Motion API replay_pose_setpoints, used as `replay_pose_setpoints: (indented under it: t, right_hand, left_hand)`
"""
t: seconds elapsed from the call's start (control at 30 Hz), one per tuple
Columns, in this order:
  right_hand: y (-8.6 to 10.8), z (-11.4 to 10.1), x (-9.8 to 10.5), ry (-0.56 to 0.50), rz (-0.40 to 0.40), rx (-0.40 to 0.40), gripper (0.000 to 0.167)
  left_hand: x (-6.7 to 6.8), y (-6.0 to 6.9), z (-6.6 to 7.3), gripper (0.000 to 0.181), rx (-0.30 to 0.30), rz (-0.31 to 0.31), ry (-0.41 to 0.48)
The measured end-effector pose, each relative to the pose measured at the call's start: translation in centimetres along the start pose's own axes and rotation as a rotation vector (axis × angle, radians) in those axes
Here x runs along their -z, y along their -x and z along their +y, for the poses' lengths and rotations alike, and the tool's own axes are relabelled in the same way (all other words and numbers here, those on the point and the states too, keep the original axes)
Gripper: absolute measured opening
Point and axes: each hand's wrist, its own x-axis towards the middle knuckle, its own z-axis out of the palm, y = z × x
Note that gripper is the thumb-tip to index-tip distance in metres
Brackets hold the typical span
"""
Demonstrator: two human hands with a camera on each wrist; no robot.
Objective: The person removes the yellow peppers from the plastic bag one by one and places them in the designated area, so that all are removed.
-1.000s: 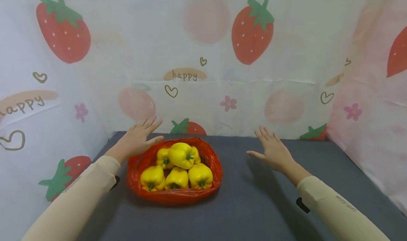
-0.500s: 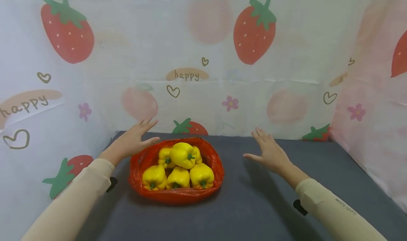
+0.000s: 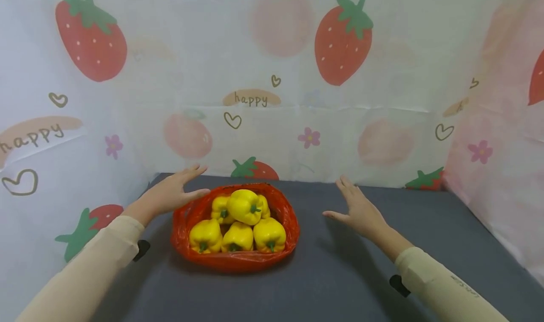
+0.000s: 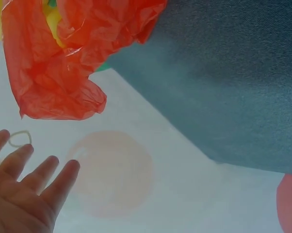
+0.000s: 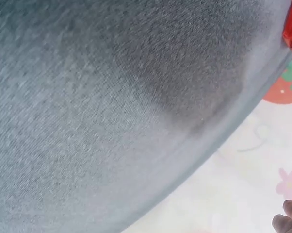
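Note:
A red plastic bag (image 3: 235,261) sits left of centre in the head view, its mouth spread wide. Several yellow bell peppers (image 3: 244,207) with green stems are piled inside it. My left hand (image 3: 167,192) is held in the air by the bag's upper left rim, fingers straight and thumb apart, holding nothing. In the left wrist view the left hand's fingers (image 4: 58,184) are spread, apart from the crumpled red plastic. To the right of the bag, my right hand (image 3: 361,211) hovers over the table with extended fingers and nothing in it. Only its fingertips (image 5: 289,218) show in the right wrist view.
Dark grey cloth covers the table (image 3: 314,284). A pale curtain (image 3: 272,138) printed with strawberries, hearts and flowers stands along the back and both sides. The right arm casts a shadow (image 3: 365,260) on the tabletop.
My left hand has shifted left and slightly away from the bag's rim. The right hand has moved a little left. The bag and peppers keep their arrangement; the head view has swung slightly.

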Motion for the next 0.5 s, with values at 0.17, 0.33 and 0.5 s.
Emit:
replay_pose_setpoints:
  t: [0.17, 0.33, 0.5]
  right_hand:
    - [-0.1, -0.8, -0.4, -0.012, 0.01, 0.008, 0.096]
    - [0.2, -1.5, -0.6, -0.029, 0.008, 0.018, 0.094]
    - [-0.1, -2.4, -0.9, -0.051, 0.006, 0.042, 0.092]
  left_hand:
    - [0.2, 0.2, -0.1, 0.087, 0.014, 0.005, 0.017]
    - [-0.2, 0.4, -0.1, 0.086, 0.024, 0.032, 0.042]
    - [0.2, 0.7, -0.5, 0.081, 0.066, 0.047, 0.06]
